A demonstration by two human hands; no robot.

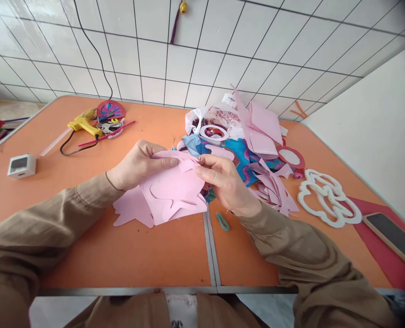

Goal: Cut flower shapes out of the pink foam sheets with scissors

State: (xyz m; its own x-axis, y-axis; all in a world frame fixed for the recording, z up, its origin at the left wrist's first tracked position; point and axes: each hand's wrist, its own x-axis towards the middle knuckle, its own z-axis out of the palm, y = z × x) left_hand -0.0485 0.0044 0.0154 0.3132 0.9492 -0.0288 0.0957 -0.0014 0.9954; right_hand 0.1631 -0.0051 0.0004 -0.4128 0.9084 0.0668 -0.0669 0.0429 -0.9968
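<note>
Both hands hold a pink felt sheet (164,187) with curved cut-outs, above the middle of the orange table. My left hand (139,164) pinches its upper left part between thumb and fingers. At the upper right edge, my right hand (225,180) grips the same sheet with thumb and forefinger. Under and beside it, on the left, lies another pink felt piece (134,207) with a wavy edge. Just behind my hands sit a blue patterned cloth (238,157) and a heap of pink felt scraps (270,189).
A yellow glue gun (83,124) with a black cord lies at the back left, near keys (107,126). A white cube-shaped device (21,165) stands left. White cloud-shaped frames (328,198) and a phone (393,239) on red sheet (369,228) lie right. A teal clip (222,221) lies near the table seam.
</note>
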